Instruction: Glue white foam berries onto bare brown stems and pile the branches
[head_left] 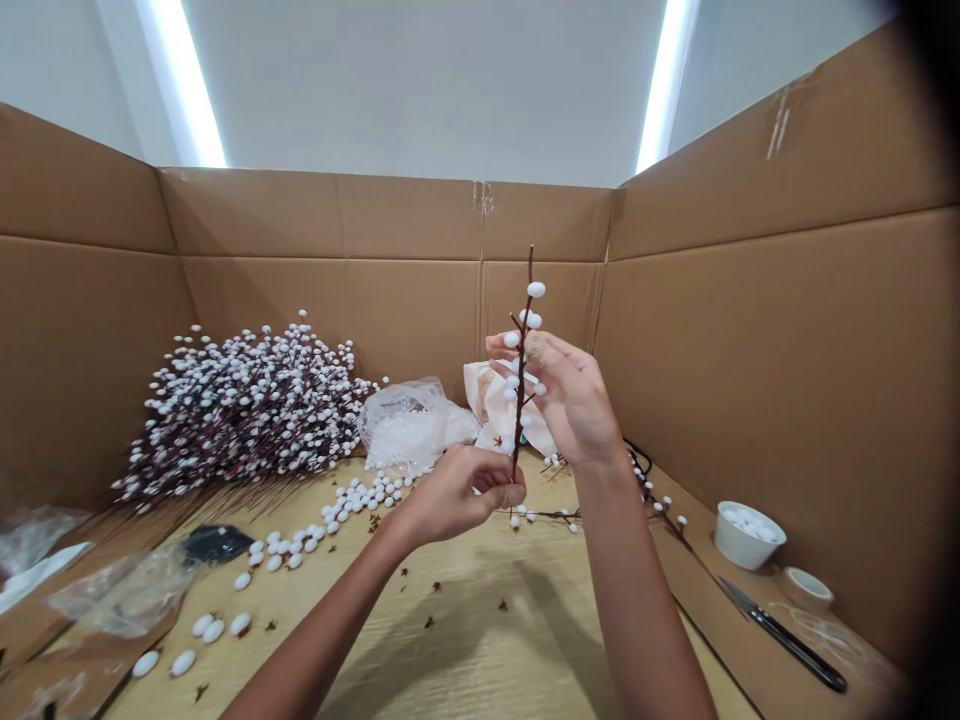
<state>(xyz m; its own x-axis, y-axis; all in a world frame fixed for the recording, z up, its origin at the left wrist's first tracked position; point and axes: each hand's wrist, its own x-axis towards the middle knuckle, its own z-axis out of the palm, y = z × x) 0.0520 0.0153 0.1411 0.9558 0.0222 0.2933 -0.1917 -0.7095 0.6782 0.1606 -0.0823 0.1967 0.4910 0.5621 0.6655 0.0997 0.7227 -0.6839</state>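
Note:
An artificial berry branch [519, 410] with a dark brown stem and several white berries stands upright before me. My left hand [480, 488] is closed in a pinch on the lower end of its stem. Higher up, my right hand [574, 395] has its thumb and fingers around the branch, near the upper white berries; the exact fingertip contact is partly hidden. Loose white berries [339, 512] lie on the table to the left of my left hand. Small brown star-shaped pieces [436, 586] are scattered below my hands.
A heap of white-berry branches [255, 410] lies at the back left, beside a clear plastic bag [412, 420]. At right are a white cup of berries [746, 535], a tape roll [807, 588] and a black-handled cutting tool [787, 638]. Cardboard walls [405, 215] enclose the table.

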